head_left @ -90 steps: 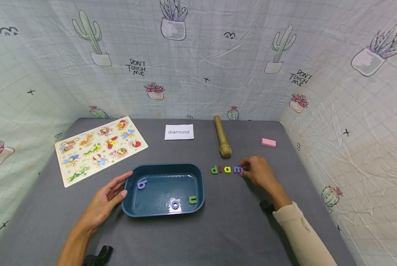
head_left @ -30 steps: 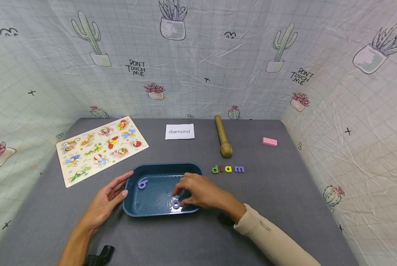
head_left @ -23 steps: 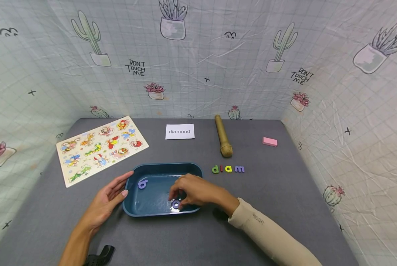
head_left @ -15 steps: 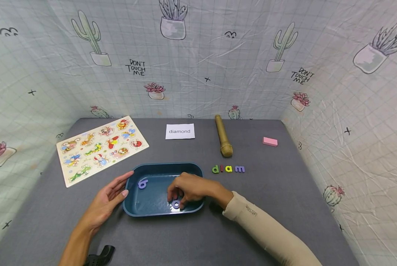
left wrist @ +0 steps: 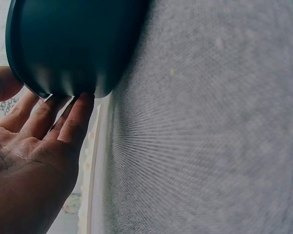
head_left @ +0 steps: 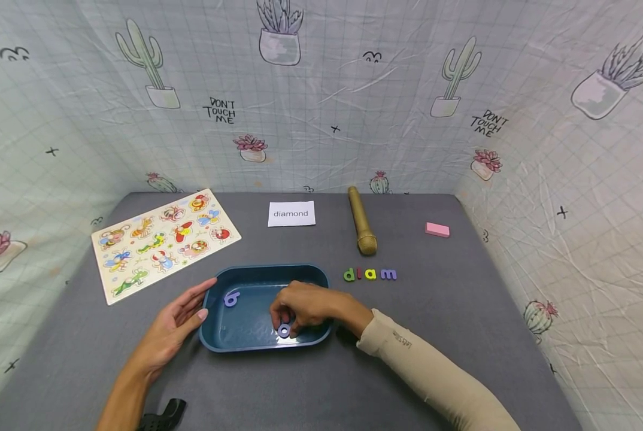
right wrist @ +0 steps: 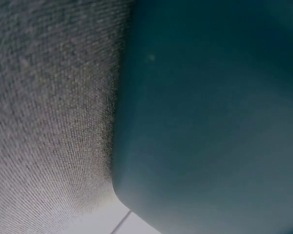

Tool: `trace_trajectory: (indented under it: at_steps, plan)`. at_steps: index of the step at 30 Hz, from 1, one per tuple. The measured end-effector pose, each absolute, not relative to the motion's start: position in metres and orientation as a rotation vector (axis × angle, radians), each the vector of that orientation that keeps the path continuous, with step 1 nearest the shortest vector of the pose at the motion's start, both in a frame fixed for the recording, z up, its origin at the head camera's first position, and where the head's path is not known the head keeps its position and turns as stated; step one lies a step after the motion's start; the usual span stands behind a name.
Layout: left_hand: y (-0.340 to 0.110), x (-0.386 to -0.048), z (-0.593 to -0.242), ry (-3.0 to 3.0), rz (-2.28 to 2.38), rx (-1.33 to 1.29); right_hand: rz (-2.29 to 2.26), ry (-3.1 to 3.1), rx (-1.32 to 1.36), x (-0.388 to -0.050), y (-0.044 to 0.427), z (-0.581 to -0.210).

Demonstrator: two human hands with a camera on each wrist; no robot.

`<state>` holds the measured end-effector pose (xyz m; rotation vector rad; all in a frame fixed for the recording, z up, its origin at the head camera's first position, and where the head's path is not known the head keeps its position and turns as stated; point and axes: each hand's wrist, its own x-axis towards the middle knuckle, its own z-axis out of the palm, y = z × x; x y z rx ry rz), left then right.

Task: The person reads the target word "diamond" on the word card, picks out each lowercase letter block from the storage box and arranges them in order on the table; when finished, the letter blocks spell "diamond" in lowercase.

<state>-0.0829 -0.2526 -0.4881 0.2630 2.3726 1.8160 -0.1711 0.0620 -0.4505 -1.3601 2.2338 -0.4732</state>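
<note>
Purple o (head_left: 284,336) | inside blue tray (head_left: 246,329), near its front edge | right hand (head_left: 308,302): thumb and fingers pinching it | left hand (head_left: 172,324): straight fingers against tray's left end | step, apparently: pickup | next calls for: steady upward lift

The tray (head_left: 251,320) was teal, the ring-shaped letter (head_left: 279,331) in it purple. At right, the letter row (head_left: 367,274) ran green, red, yellow, purple. The table (head_left: 321,395) was grey, the far-left board (head_left: 151,274) cream with multicoloured bugs (head_left: 181,231).
</note>
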Motion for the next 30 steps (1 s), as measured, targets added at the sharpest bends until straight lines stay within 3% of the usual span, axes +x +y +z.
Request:
trace_trajectory:
  at_steps: [30]
  plan:
    - [-0.253,-0.084,-0.488,2.374,1.822,0.289,-0.833,2.673,-1.098,-0.153,0.105,-0.424]
